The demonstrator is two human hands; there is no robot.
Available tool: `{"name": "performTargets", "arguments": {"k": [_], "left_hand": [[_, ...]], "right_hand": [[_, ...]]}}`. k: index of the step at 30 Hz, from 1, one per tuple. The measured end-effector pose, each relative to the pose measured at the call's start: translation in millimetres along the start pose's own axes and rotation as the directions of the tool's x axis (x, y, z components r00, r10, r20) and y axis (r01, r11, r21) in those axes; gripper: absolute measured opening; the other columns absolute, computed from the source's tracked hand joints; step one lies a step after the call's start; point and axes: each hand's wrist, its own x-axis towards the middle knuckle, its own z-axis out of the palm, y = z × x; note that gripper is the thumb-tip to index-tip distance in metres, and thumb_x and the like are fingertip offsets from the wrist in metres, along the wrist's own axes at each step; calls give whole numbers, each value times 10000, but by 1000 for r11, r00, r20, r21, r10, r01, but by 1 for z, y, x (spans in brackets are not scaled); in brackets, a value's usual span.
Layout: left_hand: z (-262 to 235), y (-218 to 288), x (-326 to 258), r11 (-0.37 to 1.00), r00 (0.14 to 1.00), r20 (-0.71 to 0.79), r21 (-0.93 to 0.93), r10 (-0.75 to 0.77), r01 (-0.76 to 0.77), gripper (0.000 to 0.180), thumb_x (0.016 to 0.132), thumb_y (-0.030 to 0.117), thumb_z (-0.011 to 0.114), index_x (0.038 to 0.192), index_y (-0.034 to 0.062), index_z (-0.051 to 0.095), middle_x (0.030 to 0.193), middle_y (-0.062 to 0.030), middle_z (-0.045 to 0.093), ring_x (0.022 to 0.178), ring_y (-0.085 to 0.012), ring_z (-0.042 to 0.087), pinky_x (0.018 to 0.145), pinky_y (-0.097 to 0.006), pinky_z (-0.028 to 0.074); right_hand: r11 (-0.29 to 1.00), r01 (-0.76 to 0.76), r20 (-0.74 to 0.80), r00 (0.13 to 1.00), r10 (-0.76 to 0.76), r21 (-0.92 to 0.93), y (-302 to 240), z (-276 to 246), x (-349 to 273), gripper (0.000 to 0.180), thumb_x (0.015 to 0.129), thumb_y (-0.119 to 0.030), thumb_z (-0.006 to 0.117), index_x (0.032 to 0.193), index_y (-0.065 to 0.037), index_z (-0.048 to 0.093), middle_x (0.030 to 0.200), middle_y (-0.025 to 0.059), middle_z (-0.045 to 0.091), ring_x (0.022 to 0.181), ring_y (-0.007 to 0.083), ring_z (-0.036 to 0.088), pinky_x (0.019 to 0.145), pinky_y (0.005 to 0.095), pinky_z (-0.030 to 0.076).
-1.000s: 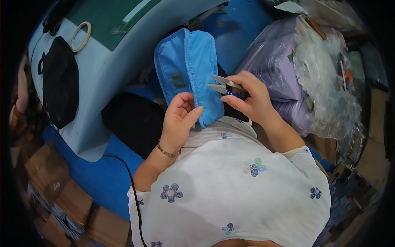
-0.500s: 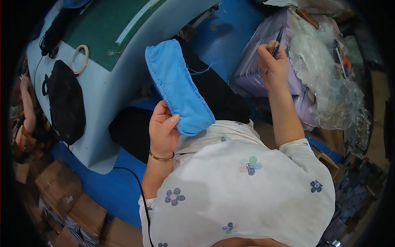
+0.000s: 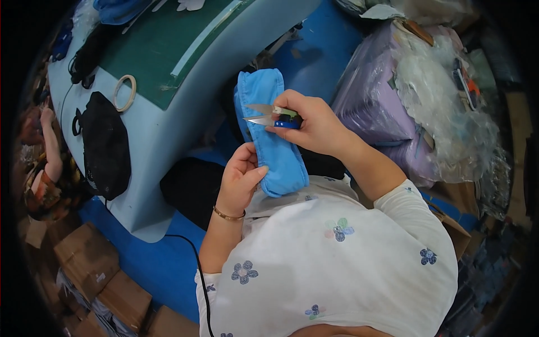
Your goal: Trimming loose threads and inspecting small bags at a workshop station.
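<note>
My left hand (image 3: 240, 181) pinches the left edge of a light blue stitched fabric piece (image 3: 278, 154), thumb on top. The piece is a long band with seamed edges, held up over my lap. My right hand (image 3: 319, 124) grips a pair of thread snips (image 3: 287, 118) with dark blue and green on the handle. Their two pointed blades are apart and lie over the upper part of the fabric, pointing left. Whether a thread sits between the blades is too small to tell.
On the left, a pale table (image 3: 154, 168) carries a green mat (image 3: 146, 50), a tape ring (image 3: 125, 93) and a black pouch (image 3: 105, 149). Plastic-wrapped purple bundles (image 3: 376, 90) stand at right. Cardboard boxes (image 3: 87, 258) lie lower left. Another person's arm (image 3: 50, 140) shows at far left.
My right hand has come in from the upper right, bringing the snips over the fabric. My left hand still holds the fabric, now more upright and a little further right in view.
</note>
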Motion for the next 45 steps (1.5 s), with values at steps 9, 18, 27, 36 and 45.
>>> {"name": "performTargets", "arguments": {"k": [9, 18, 27, 36, 45], "left_hand": [[12, 22, 36, 973, 938, -297, 198, 178, -122, 187, 899, 86, 530, 1070, 27, 481, 930, -23, 548, 808, -71, 498, 724, -211, 411], [11, 19, 52, 980, 929, -328, 158, 171, -124, 99, 939, 186, 509, 908, 94, 524, 716, 69, 440, 620, -19, 361, 563, -174, 303], [23, 12, 53, 984, 932, -317, 35, 177, -175, 90, 947, 190, 494, 944, 101, 511, 795, 61, 465, 700, -16, 392, 647, -171, 334], [25, 10, 47, 988, 957, -244, 12, 155, -157, 123, 965, 196, 464, 973, 85, 516, 836, 46, 503, 747, -22, 436, 705, -171, 371], [26, 8, 47, 988, 962, -227, -4, 151, -156, 121, 967, 184, 459, 990, 80, 517, 859, 40, 508, 760, -22, 441, 715, -178, 375]], "right_hand": [[839, -19, -32, 999, 43, 543, 18, 13, 7, 196, 790, -47, 698, 907, -69, 542, 854, -15, 551, 804, 66, 509, 751, 236, 428], [974, 151, -50, 986, -162, -168, -18, -24, -17, 399, 706, -156, 763, 1071, -66, 629, 751, 65, 562, 656, 182, 554, 561, 272, 433], [876, 119, 14, 992, -128, -467, -33, -29, -29, 398, 722, -196, 739, 1096, -105, 637, 683, 64, 568, 559, 217, 557, 494, 297, 440], [710, 220, 24, 961, -275, -668, -18, -38, -14, 408, 700, -197, 739, 1091, -133, 643, 680, 36, 563, 545, 203, 557, 469, 297, 434], [739, 257, 66, 958, -278, -623, -13, -36, -17, 383, 708, -206, 733, 1077, -140, 653, 649, 28, 560, 517, 189, 550, 449, 289, 419]]}}
